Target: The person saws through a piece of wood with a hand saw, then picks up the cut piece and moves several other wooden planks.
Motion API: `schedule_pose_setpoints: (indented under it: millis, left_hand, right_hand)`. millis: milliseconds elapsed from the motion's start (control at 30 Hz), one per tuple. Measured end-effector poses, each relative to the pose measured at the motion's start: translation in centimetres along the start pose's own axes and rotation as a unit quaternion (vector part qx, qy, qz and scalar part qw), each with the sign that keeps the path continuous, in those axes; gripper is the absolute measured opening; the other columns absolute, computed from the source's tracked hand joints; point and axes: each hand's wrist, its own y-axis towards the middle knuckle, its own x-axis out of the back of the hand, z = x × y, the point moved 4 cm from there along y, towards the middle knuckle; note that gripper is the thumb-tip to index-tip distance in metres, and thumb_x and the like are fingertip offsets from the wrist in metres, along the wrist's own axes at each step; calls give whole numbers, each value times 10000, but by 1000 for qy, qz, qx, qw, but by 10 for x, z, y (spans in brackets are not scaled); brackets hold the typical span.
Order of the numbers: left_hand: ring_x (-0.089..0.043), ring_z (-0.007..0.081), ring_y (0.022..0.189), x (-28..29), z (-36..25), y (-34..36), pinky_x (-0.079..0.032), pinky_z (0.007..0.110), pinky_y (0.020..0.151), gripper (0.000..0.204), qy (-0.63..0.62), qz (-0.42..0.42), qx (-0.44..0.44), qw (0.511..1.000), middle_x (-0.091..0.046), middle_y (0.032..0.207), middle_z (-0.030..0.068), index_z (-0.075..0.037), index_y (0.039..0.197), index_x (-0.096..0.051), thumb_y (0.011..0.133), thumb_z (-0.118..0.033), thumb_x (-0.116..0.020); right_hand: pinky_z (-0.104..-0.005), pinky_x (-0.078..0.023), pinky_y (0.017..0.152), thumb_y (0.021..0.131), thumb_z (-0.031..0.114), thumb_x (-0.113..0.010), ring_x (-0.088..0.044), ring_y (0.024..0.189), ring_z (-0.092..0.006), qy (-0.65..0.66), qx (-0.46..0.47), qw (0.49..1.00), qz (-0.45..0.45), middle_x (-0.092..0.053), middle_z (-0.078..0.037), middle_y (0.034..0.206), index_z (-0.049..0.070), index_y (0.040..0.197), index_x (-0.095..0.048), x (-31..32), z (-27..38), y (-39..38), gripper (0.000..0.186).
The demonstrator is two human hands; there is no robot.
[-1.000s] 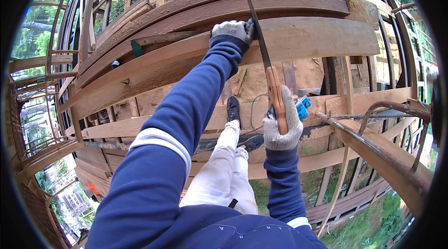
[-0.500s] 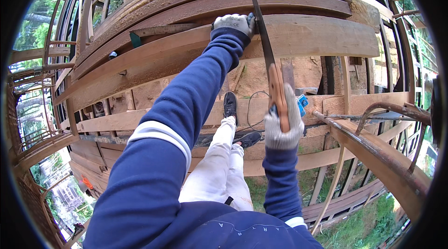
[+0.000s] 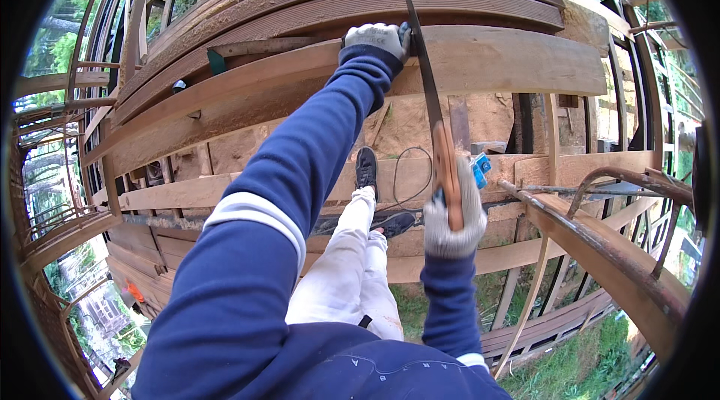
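Brown-handled, the saw (image 3: 433,100) runs near to far across the plank (image 3: 517,58), its near end gripped by the fingers of the right hand (image 3: 459,226). Just left of it, the left hand (image 3: 373,38) rests on the plank; whether its fingers grip, I cannot tell.

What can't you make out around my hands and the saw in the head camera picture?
All in the head view:
Undersides of the left hand's fingers: hidden by the back of the glove.
Any cut in the pale board under the saw blade: covered by the blade itself.
The right hand's palm: hidden by the saw handle and glove.
The blue object's full shape: partly behind the right hand.
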Motion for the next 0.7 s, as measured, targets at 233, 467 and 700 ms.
schedule_pose_setpoints:
  millis: [233, 467, 700]
  left_hand:
    - [-726, 308, 804, 9, -4, -1, -552, 452, 773, 480, -8, -59, -25, 998, -754, 837, 99, -153, 869, -782, 1019, -458, -443]
    - [-729, 320, 823, 7, -3, 3, -553, 458, 792, 546, -2, 9, -4, 1000, -756, 878, 121, -124, 929, -779, 1039, -480, -380]
    - [-725, 308, 788, 8, -6, -2, -548, 449, 769, 519, -4, -72, -32, 997, -752, 835, 103, -141, 885, -782, 1021, -487, -419]
  right_hand:
    - [-311, -561, 813, 804, 5, -609, -713, 946, -196, 71, -134, 988, -23, -697, -242, 1225, -87, 1401, -534, 40, 9, -71, 609]
    - [-311, -554, 832, 765, -4, -625, -691, 974, -198, 5, 2, 1000, -15, -677, -229, 1274, -88, 1403, -536, -6, 4, 11, 650]
    - [-400, -453, 1076, 848, -39, -531, -599, 1272, -324, 113, -163, 980, 10, -584, -252, 1410, -73, 1429, -503, 31, 4, -65, 583]
